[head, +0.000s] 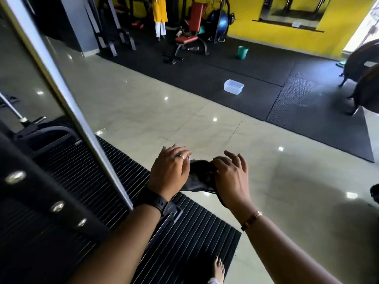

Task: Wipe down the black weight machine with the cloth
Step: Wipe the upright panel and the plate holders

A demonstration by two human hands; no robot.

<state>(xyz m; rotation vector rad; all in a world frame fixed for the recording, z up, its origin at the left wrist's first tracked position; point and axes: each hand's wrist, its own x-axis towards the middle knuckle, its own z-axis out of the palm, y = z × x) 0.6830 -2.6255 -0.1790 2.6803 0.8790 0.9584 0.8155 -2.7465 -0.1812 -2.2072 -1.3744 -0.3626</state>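
The left hand (170, 171) curls its fingers over one edge of the cloth (200, 178). The right hand (231, 179) pinches the other edge, spare fingers splayed, probably folding it into a wiping pad. The black weight machine (41, 191) stands just left, apart from the cloth. Farther off, a clear tub (233, 87) sits on the floor mat (205, 78).

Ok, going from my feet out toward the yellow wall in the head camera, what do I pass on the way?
Bare foot → cloth → clear plastic tub → green bucket → blue exercise ball.
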